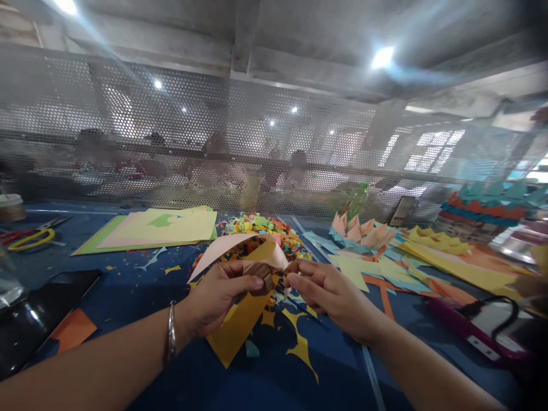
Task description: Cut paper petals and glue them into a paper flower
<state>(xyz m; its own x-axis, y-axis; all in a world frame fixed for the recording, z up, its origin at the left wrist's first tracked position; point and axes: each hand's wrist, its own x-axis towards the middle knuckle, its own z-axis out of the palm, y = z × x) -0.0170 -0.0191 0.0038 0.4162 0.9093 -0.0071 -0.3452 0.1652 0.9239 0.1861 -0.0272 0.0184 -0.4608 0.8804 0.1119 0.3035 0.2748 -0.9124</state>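
My left hand (220,297), with a metal bangle on its wrist, is closed on an orange-yellow paper sheet (240,328) and a curled pale pink sheet (231,248) above it. My right hand (325,291) pinches the same papers at their right edge, thumb and fingers pressed together. Both hands meet over the blue table (128,285), just in front of a heap of small coloured paper scraps (265,228). A small brownish piece sits between the two thumbs; I cannot tell what it is.
A stack of yellow, pink and green sheets (158,228) lies at back left, with yellow-handled scissors (29,237) beyond. Folded paper shapes (363,228) and yellow sheets (449,262) lie right. A purple tool with a black cable (475,331) is near right. A perforated screen (257,148) backs the table; people sit behind it.
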